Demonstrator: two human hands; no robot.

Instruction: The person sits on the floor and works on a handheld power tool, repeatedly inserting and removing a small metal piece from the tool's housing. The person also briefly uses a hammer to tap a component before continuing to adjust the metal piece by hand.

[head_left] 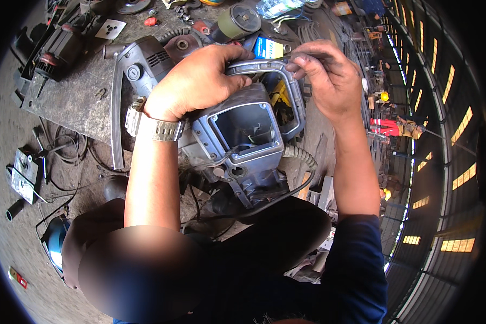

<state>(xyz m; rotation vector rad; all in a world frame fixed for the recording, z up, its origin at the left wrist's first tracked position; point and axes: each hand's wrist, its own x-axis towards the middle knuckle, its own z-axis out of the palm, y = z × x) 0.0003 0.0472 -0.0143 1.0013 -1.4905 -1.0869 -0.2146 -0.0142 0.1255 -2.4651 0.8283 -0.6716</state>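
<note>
Being pinched by the left hand (205, 81) between thumb and fingers, one grey frame (298, 102) is standing just beyond one grey housing (245, 127), whose rectangular opening is being left uncovered. The right hand's (332, 81) fingertips are being held close together at the frame's far right corner; whether they grip cannot be told. Bare room is being left across one metal plate (73, 102) leftward; print is being shown on one blue-and-yellow packet (269, 48).

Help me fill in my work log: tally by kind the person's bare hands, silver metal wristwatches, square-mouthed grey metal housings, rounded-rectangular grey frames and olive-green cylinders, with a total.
Bare left hand and bare right hand: 2
Silver metal wristwatch: 1
Square-mouthed grey metal housing: 1
Rounded-rectangular grey frame: 1
Olive-green cylinder: 1
Total: 6
</note>
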